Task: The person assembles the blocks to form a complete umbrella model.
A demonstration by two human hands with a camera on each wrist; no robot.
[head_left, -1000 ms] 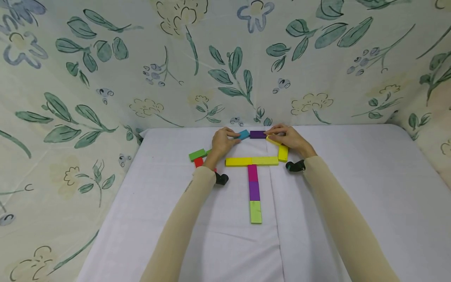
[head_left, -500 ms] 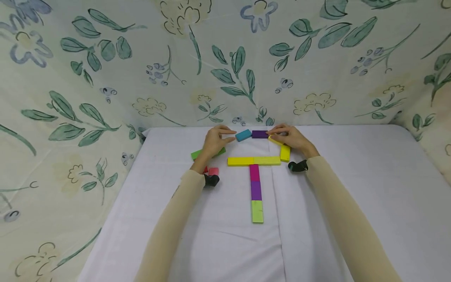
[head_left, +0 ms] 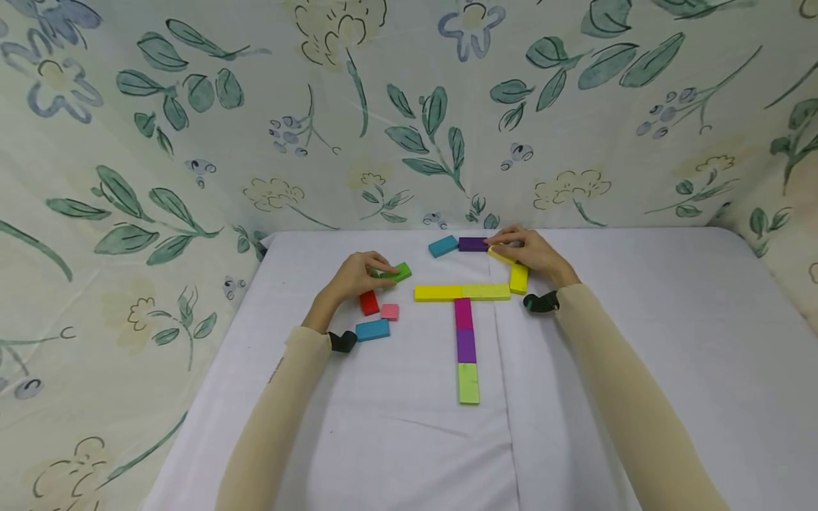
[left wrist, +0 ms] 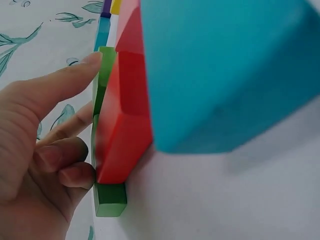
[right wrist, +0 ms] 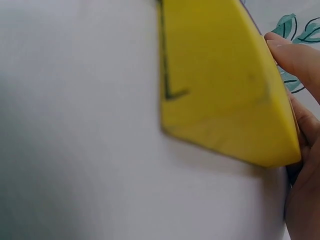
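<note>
My left hand (head_left: 351,277) pinches a light green block (head_left: 403,271) between thumb and fingers on the left of the layout. Another green block (left wrist: 111,202) lies partly hidden behind that hand. Just in front are a red block (head_left: 368,303), a small pink block (head_left: 390,312) and a blue block (head_left: 373,330). My right hand (head_left: 537,257) holds a slanted yellow block (head_left: 499,254) at the back right, its fingers covering part of it. That block adjoins a purple block (head_left: 473,244), which touches a tilted blue block (head_left: 443,246). A second yellow block (head_left: 518,278) stands below the right hand.
Two yellow blocks (head_left: 437,293) form a horizontal bar mid-table. A column of magenta (head_left: 463,313), purple (head_left: 466,345) and lime (head_left: 469,383) blocks runs down from it. A floral cloth (head_left: 358,163) rises behind the white table (head_left: 575,440).
My left hand has left the tilted blue block and moved left and nearer to the light green block, uncovering the red, pink and blue blocks. The right hand stays at the slanted yellow block.
</note>
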